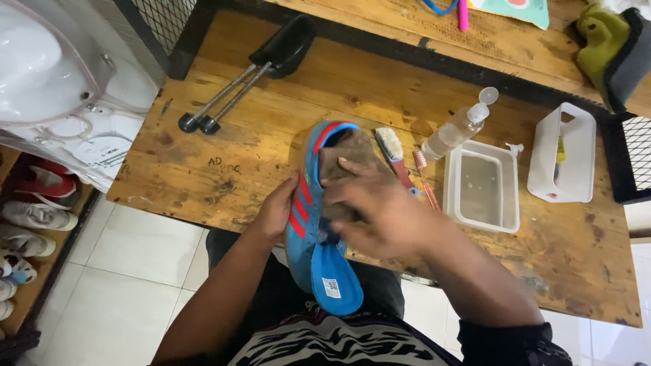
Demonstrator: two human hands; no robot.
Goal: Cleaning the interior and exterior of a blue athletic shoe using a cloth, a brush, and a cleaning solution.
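Head view: both hands (274, 211) (380, 213) on shoe (308, 224)

**A worn wooden bench over white tiles**

A scuffed, stained wooden table (203, 163) fills the middle of the frame, its surface marked with dark blotches. A second wooden surface (488, 41) runs along the top edge, parted from it by a black frame. White floor tiles (129, 271) show at lower left. A shoe rack (27, 224) holding pairs stands at the left edge. Black wire mesh (163, 20) sits at upper left. Light is even and soft.
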